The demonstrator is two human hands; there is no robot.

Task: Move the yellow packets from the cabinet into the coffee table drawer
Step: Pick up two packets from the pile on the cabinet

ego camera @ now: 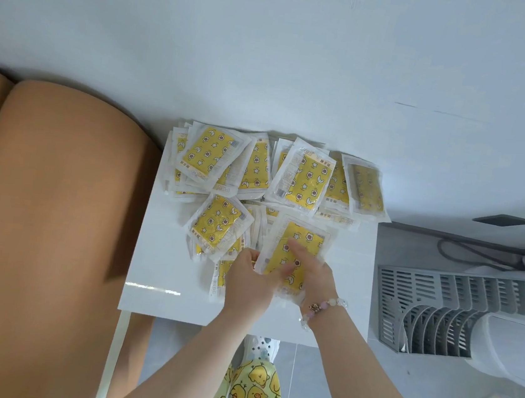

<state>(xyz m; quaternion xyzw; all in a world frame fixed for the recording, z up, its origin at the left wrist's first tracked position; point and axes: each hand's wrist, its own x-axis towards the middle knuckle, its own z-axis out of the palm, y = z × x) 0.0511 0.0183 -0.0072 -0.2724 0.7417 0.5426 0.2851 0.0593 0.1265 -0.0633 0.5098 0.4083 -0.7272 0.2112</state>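
Several yellow packets (302, 179) with star and moon prints in clear wrappers lie piled on a white cabinet top (161, 272), against the wall. At the front of the pile, both hands hold a small stack of yellow packets (304, 239). My left hand (250, 282) grips the stack's left lower edge. My right hand (313, 275), with a bead bracelet on its wrist, has its thumb on top of the stack and its fingers beneath. Another packet (217, 224) lies just left of the stack.
A tan sofa (47, 207) stands close on the left of the cabinet. To the right, on the grey floor, stand a grey slotted rack (438, 312) and a white appliance (512, 345). The white wall (271, 52) is directly behind the pile.
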